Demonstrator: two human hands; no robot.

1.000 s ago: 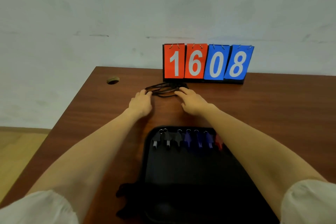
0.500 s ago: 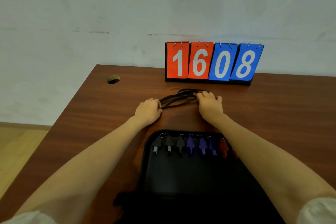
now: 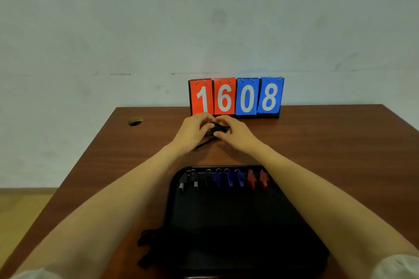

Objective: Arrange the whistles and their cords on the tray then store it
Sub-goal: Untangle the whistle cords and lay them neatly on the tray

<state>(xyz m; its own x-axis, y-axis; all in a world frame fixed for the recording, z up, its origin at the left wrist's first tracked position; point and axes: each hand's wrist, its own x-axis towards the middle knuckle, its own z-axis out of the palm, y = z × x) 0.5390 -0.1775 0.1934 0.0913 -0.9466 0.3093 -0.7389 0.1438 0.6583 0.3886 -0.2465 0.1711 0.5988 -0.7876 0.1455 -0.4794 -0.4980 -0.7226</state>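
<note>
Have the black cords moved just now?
Yes. Against the scoreboard, the cords went from spread below its 1 to bunched rightward near its 6, in left hand and right hand.

Both hands, left hand point(image 3: 191, 130) and right hand point(image 3: 235, 132), grip bunched black cords point(image 3: 216, 128) before the scoreboard point(image 3: 235, 97); whistles point(image 3: 226, 179) line the black tray's point(image 3: 226, 222) far edge on the wooden table point(image 3: 328, 142).

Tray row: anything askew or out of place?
Nothing stands out: whistles line the far edge of the tray, grouped by colour; cords, off it, bunched in left hand and right hand, one tail on the table.
</note>
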